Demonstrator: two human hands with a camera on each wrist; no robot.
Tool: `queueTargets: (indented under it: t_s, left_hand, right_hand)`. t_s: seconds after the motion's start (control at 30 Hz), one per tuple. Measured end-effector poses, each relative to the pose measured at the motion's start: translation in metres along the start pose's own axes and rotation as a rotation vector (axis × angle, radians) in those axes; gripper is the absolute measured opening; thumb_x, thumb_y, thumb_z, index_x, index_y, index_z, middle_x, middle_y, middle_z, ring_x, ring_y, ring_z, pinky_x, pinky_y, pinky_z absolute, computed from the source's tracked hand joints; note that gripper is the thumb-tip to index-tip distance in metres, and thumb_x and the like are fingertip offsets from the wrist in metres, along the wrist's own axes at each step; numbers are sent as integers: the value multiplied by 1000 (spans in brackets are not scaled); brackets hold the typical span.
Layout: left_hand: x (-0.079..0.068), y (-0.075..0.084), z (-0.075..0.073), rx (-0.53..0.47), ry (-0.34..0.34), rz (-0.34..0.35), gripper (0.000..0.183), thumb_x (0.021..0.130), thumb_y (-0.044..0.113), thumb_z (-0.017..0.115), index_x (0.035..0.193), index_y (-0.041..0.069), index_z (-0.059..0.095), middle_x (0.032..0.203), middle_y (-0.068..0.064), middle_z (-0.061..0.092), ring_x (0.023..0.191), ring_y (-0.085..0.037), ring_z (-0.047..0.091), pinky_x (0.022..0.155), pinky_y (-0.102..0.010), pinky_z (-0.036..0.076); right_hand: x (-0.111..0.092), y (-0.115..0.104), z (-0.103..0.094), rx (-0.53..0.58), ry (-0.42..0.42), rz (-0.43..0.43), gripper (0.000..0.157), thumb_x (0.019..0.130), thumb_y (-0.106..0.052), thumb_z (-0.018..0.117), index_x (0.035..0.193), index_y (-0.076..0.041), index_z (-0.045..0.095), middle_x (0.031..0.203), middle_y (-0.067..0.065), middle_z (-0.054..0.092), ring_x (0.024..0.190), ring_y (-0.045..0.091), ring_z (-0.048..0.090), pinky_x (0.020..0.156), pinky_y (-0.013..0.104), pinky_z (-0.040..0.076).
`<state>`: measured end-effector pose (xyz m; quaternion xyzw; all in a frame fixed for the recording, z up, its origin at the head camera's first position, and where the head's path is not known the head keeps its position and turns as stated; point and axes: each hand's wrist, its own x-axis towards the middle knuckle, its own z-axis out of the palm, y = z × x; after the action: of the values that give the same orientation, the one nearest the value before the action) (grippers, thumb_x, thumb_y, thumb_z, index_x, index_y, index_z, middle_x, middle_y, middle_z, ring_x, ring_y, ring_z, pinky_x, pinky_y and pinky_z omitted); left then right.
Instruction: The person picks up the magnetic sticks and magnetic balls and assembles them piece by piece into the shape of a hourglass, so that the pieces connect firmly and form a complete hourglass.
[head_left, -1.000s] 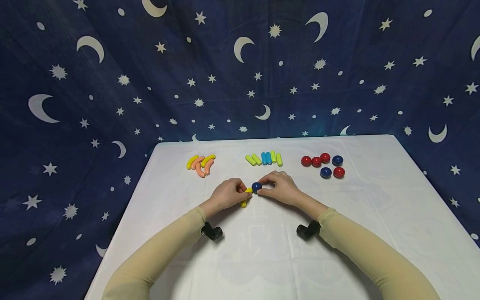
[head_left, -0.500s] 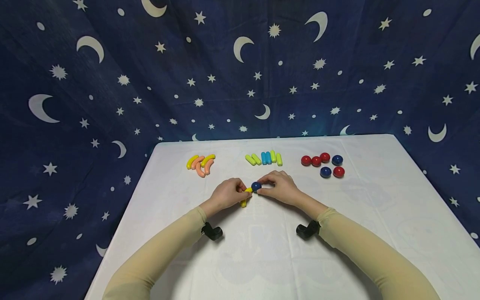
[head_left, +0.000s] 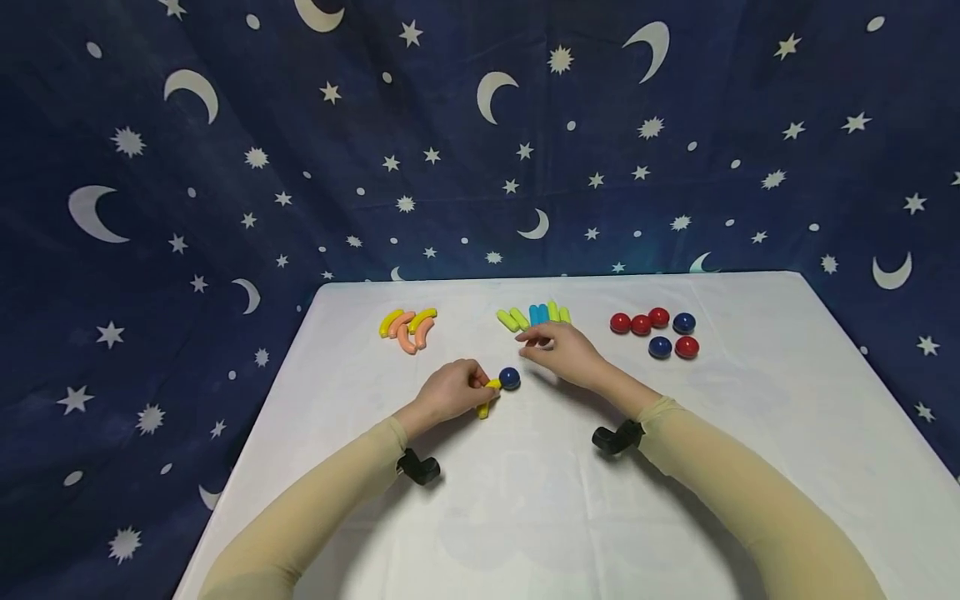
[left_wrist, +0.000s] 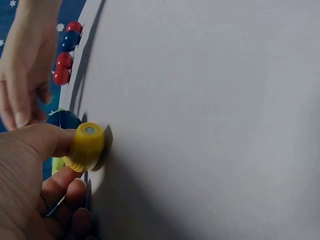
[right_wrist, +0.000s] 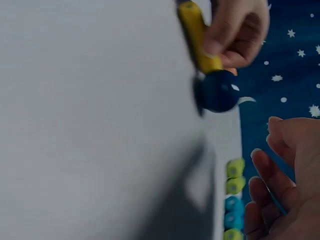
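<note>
My left hand (head_left: 452, 388) pinches a yellow curved stick (head_left: 483, 410) between thumb and fingers, low over the white table. A small metal disc shows in the stick's end (left_wrist: 90, 131) in the left wrist view. At the stick's far end sits a shiny dark blue ball (head_left: 510, 378), touching it in the right wrist view. My right hand (head_left: 562, 353) is off the ball, fingers loosely bent and holding nothing. It hovers just in front of a row of short straight sticks, light green (head_left: 507, 320) and blue (head_left: 539, 314), overlapping part of them in the head view.
Several yellow and salmon curved sticks (head_left: 406, 340) lie at the back left of the white table (head_left: 525, 517). Red balls (head_left: 687, 347) and blue balls (head_left: 660, 347) stand at the back right. A dark starry cloth (head_left: 450, 142) hangs behind the table.
My right hand has let go of the blue ball and moved back toward the straight sticks. The left hand keeps its pinch on the yellow curved stick. The head view has shifted slightly.
</note>
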<state>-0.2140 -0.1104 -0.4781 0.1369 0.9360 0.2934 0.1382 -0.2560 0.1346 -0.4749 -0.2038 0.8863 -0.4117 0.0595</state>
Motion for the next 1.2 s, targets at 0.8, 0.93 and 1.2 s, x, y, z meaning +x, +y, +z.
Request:
queueTargets:
  t_s: [0.8, 0.93, 1.2]
  left_hand:
    - [-29, -41, -31, -87, -140, -3, 21, 91, 34, 79, 93, 16, 68, 82, 4, 61, 76, -12, 54, 71, -30, 42]
    - [-31, -44, -36, -80, -176, 9, 21, 90, 33, 79, 93, 15, 68, 82, 3, 60, 78, -13, 53, 72, -31, 42]
    - [-31, -50, -41, -89, -196, 46, 21, 90, 31, 79, 93, 14, 68, 84, 4, 60, 80, -13, 53, 75, -32, 43]
  right_hand:
    - [126, -42, 59, -451, -181, -276, 32, 99, -37, 68, 130, -28, 72, 130, -3, 62, 119, 20, 49, 103, 43, 40]
    - [131, -45, 69, -461, -170, -289, 31, 99, -37, 68, 129, -30, 72, 131, -3, 59, 121, 20, 47, 102, 42, 38]
    - [140, -55, 85, -506, -170, -320, 29, 102, -31, 64, 131, -35, 70, 136, -3, 54, 122, 20, 44, 103, 41, 36]
